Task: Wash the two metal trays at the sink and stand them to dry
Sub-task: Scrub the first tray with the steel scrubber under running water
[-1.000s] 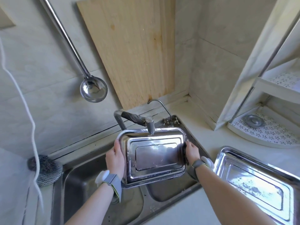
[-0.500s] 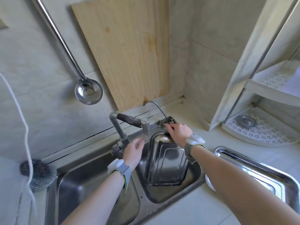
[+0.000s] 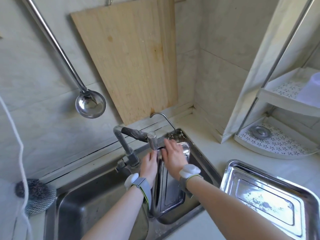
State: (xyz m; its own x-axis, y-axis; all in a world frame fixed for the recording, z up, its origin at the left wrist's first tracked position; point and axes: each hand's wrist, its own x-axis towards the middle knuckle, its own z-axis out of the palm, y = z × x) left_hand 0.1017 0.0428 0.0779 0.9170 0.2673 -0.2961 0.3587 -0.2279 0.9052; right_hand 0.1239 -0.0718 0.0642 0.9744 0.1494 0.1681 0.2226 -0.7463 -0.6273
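One metal tray (image 3: pixel 171 193) stands on end in the right sink basin, leaning to the right, its top under the tap spout (image 3: pixel 152 142). My left hand (image 3: pixel 149 164) grips the tray's upper left edge. My right hand (image 3: pixel 173 155) lies flat on the tray's upper face, fingers spread and blurred. The second metal tray (image 3: pixel 266 201) lies flat on the counter to the right of the sink, with wet streaks on its base. I cannot make out running water.
The left sink basin (image 3: pixel 86 207) is beside my left arm. A wire scrubber (image 3: pixel 34 194) sits at the sink's left. A ladle (image 3: pixel 90 104) and a wooden board (image 3: pixel 128 58) hang on the wall. A small curved tap (image 3: pixel 161 116) stands behind; a corner shelf (image 3: pixel 277 146) is on the right.
The tray went from being held flat under the tap by both hands to standing in the right basin. My left hand moved to its edge, my right hand onto its face.
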